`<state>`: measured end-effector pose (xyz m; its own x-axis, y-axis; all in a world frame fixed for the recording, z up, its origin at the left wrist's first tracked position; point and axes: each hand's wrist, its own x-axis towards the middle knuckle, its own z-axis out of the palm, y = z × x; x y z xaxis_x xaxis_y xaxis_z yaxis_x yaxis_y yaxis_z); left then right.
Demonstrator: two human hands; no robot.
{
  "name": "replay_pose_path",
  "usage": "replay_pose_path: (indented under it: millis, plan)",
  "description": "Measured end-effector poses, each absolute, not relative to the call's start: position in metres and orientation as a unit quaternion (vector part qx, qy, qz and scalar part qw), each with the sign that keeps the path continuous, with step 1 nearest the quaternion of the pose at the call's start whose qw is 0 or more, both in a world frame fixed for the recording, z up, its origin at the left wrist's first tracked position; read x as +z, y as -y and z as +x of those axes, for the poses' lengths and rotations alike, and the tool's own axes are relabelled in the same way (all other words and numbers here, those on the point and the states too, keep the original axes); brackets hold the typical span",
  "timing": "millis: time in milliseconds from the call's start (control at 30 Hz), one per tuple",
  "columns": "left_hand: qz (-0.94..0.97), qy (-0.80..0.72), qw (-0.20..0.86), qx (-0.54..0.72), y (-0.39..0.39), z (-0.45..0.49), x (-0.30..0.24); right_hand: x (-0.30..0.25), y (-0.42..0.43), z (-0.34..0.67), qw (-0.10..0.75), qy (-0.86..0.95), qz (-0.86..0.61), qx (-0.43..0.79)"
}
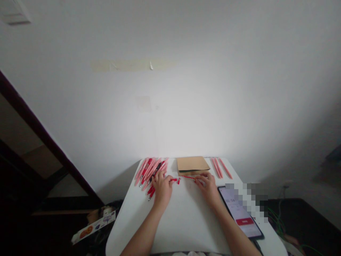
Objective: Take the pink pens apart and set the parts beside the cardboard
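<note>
My left hand (162, 185) is closed at the front of a pile of pens, with a short red pen part (173, 180) pinched between thumb and finger. A small red piece (178, 181) shows just beyond its end; whether the two touch I cannot tell. My right hand (207, 183) pinches a thin red pen refill (189, 177), which points left towards the left hand. The pen pile (150, 170) holds several pink, red and black pens, partly hidden by my left hand. A brown cardboard notebook or folder (193, 164) lies behind both hands.
Three pink pens (217, 168) lie at the table's back right. A phone (241, 213) with a lit screen rests at the right edge, beside my right forearm. The white table (183, 227) meets a wall (186, 117). A printed box (94, 227) is low on the left.
</note>
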<state>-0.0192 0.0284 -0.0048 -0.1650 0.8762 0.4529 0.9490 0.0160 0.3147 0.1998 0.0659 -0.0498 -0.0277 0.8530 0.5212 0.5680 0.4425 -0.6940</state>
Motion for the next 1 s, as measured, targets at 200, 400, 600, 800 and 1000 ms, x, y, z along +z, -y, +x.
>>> replay_pose_path:
  millis: [200, 400, 600, 800, 1000]
  plan:
    - [-0.681, 0.656, 0.094, -0.312, -0.0278, -0.0165, -0.0093, -0.0459, -0.0643, 0.199, 0.488, 0.696, -0.506, 0.144]
    - [-0.69, 0.646, 0.114, -0.306, -0.0278, -0.0163, -0.0108, -0.0439, -0.0636, 0.1989, 0.489, 0.696, -0.505, 0.146]
    - [-0.693, 0.64, 0.125, -0.308, -0.0277, -0.0155, -0.0102, -0.0416, -0.062, 0.1991, 0.488, 0.696, -0.507, 0.142]
    - [-0.693, 0.643, 0.116, -0.305, -0.0285, -0.0141, -0.0121, -0.0423, -0.0621, 0.1991, 0.487, 0.697, -0.508, 0.138]
    - [-0.69, 0.648, 0.11, -0.304, -0.028, -0.014, -0.0104, -0.0442, -0.0639, 0.1997, 0.49, 0.696, -0.508, 0.134]
